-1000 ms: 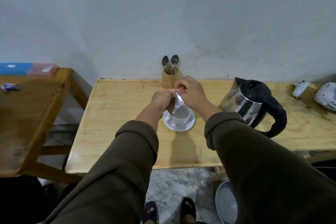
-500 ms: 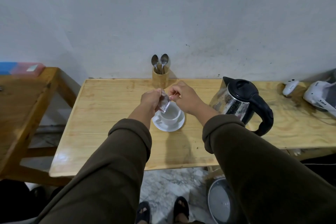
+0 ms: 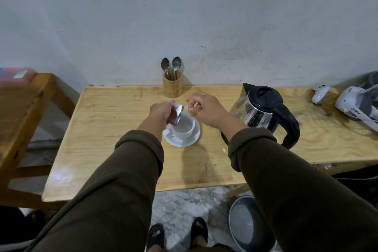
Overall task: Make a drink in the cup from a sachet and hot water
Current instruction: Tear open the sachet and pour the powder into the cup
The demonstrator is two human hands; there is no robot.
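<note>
Sachet (image 3: 176,113) sits pinched in the left hand (image 3: 160,111), held tilted just above the cup (image 3: 185,127), its lower end over the cup's left rim. Fingers of the right hand (image 3: 206,109) are curled and pressed together near the sachet's top corner, pinching a small pale scrap (too blurred to tell whether it is still joined to the sachet). White cup stands on a white saucer (image 3: 182,140) near the middle of the wooden bench (image 3: 106,129). Kettle (image 3: 263,112), with black lid and handle, stands on the bench to the right of the cup, near the right forearm. Wooden holder (image 3: 172,86) with two spoons (image 3: 172,65) stands behind the hands, against the wall. Both sleeves are dark brown.
</note>
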